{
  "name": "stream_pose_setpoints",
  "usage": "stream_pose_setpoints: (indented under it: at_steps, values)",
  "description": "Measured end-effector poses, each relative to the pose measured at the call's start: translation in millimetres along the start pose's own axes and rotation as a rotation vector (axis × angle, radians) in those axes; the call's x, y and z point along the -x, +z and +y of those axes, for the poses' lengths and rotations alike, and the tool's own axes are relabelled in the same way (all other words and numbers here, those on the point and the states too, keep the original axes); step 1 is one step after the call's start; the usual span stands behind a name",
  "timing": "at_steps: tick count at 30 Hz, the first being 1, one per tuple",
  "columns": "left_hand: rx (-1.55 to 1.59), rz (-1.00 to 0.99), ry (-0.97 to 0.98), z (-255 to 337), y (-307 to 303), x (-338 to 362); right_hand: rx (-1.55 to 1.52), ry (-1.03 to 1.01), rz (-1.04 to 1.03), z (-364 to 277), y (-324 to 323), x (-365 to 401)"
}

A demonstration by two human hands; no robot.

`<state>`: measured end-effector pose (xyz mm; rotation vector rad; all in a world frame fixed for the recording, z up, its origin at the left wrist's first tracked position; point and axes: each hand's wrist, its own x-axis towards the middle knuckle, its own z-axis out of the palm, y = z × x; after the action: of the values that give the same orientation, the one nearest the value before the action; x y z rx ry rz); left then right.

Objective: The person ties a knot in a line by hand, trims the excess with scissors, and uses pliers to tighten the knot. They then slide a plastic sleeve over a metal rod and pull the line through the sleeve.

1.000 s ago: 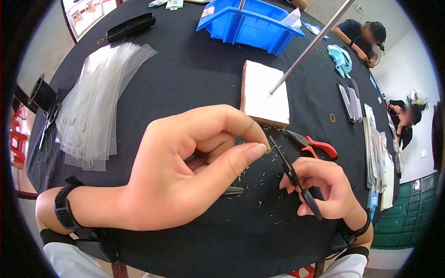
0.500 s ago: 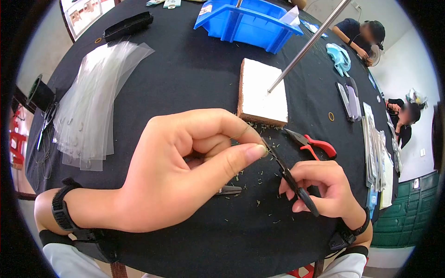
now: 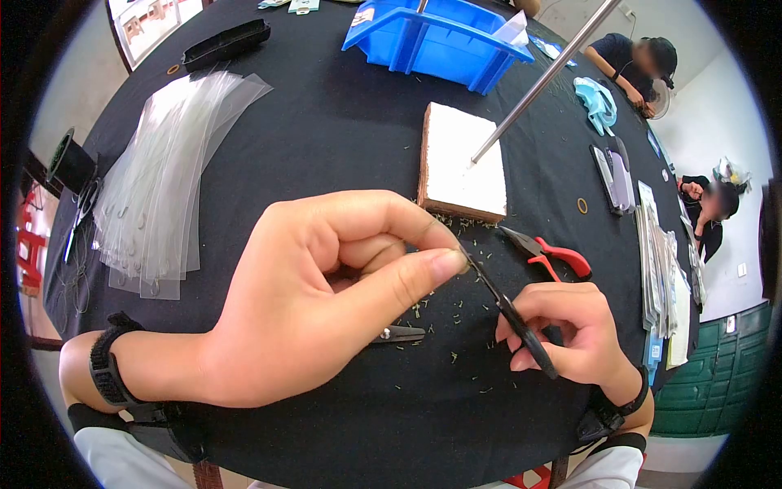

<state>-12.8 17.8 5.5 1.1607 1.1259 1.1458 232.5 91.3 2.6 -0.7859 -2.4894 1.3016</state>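
Observation:
My left hand (image 3: 301,301) pinches thumb against index finger near the middle of the view. A thin thread (image 3: 429,227) shows faintly along that index finger; whatever else is between the fingertips is too small to make out. In my right hand (image 3: 580,330) are black scissors (image 3: 511,314), their blades together and their tips right at the left fingertips. Tiny clippings (image 3: 454,356) lie scattered on the black cloth below. Partly hidden under my left hand is a metal tool's tip (image 3: 406,334).
Red-handled pliers (image 3: 562,257) lie beyond my right hand. A white-topped block (image 3: 464,163) carries a slanting metal rod (image 3: 546,77). Behind stands a blue bin (image 3: 440,45). Clear plastic sleeves (image 3: 163,179) lie left; a stapler (image 3: 615,175) and packets (image 3: 658,269) lie right. Two people sit beyond.
The scissor blades, slightly apart before, have come together at the left fingertips. My right fingers have shifted a little; my left hand holds nearly the same place.

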Motion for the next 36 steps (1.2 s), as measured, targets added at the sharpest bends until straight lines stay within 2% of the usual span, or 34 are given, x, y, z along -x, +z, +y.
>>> stream_pose_setpoints:
  at_steps: [22, 34, 36]
  values:
    - [-0.019, 0.009, 0.004, -0.2, 0.2, -1.3, -0.055, 0.050, 0.007, -5.6, 2.1, -1.6]
    - [-0.015, 0.015, 0.036, -4.7, -0.5, -1.2, -0.019, 0.006, 0.018, -4.8, 3.4, -0.8]
    - [-0.010, 0.014, 0.047, -4.2, -0.2, -1.3, -0.037, 0.076, 0.032, -10.4, 2.1, -0.4]
